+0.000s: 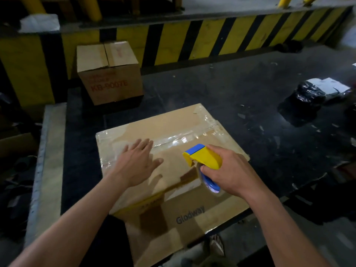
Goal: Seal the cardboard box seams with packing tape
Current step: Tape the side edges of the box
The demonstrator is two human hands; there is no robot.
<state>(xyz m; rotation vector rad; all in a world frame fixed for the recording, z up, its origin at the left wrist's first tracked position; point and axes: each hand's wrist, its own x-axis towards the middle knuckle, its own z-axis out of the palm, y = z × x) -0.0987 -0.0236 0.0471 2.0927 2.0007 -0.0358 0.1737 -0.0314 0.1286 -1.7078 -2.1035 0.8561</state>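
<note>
A large brown cardboard box (pixel 173 128) lies flat-topped in front of me, with "Glodway" printed on its near side. Clear packing tape (pixel 185 140) runs along its centre seam and shines at the left and far right corners. My left hand (pixel 137 160) rests flat, fingers spread, on the box top at the left end of the taped seam. My right hand (pixel 229 172) grips a yellow and blue tape dispenser (pixel 202 158), its blue head just above the box, close to the seam. The tape roll shows under my fingers.
A smaller closed box (pixel 109 74) marked in red stands at the back left on the dark work surface (pixel 250 97). Black-wrapped parcels (pixel 319 91) lie at the right. A yellow and black striped barrier (pixel 212 35) runs behind. A grey ledge (pixel 50 151) borders the left.
</note>
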